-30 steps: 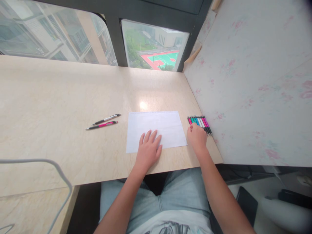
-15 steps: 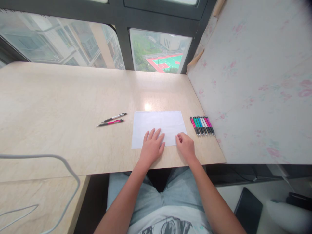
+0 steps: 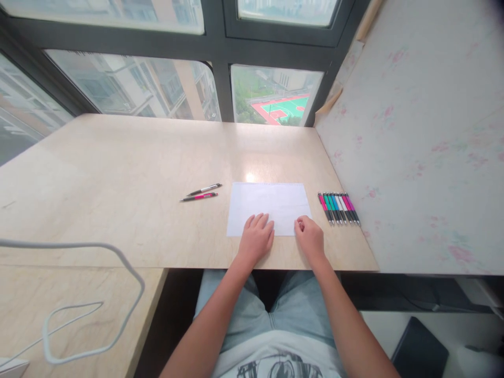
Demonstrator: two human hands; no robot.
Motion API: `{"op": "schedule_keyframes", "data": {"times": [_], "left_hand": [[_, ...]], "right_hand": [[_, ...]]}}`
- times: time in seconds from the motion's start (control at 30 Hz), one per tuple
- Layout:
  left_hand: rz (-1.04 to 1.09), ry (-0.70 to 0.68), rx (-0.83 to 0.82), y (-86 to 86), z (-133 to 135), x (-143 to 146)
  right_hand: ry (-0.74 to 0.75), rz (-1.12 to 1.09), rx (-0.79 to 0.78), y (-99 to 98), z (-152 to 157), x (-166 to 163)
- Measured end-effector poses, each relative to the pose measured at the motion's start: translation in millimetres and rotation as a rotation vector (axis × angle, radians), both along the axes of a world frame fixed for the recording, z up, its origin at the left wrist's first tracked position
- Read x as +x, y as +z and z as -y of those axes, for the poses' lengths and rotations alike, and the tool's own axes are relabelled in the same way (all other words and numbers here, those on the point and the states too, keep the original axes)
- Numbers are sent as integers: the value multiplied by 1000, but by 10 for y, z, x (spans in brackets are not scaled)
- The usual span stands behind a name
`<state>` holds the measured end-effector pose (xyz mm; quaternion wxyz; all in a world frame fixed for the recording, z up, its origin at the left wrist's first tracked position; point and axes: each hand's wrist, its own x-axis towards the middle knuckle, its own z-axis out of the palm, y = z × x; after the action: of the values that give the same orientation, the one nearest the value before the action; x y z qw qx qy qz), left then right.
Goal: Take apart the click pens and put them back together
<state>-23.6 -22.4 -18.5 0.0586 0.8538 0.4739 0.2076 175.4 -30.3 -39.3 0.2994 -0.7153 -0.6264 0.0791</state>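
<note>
A blank white sheet of paper [image 3: 268, 202] lies on the tabletop in front of me. My left hand [image 3: 258, 236] rests flat on its lower edge, fingers stretched out and closer together. At the sheet's lower right corner, my right hand [image 3: 310, 236] is curled into a loose fist. Whatever its fingers may hold is hidden from view. To the left of the sheet lie two pens, one with a white barrel [image 3: 205, 189] and one with a red barrel [image 3: 200, 197]. A row of several colourful pens [image 3: 338, 208] sits side by side on the right.
A grey cable [image 3: 90, 245] loops across the left side and over a lower surface [image 3: 129, 325]. On the right a flower-patterned wall [image 3: 425, 142] borders the table [image 3: 157, 157]. Dark window frames [image 3: 220, 89] stand at its far edge.
The camera view has shifted, so the table and its things appear farther right. My left hand's fingers have drawn closer together. The right hand stays curled at the sheet's corner.
</note>
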Motion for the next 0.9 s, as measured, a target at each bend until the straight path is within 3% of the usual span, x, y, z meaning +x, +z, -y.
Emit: {"op": "schedule_keyframes", "data": {"times": [0.33, 0.9], "left_hand": [[4, -23, -28, 12, 5, 9], [-4, -16, -63, 13, 4, -9]], "right_hand": [[11, -123, 98, 51, 8, 13], [17, -111, -15, 59, 3, 16]]}}
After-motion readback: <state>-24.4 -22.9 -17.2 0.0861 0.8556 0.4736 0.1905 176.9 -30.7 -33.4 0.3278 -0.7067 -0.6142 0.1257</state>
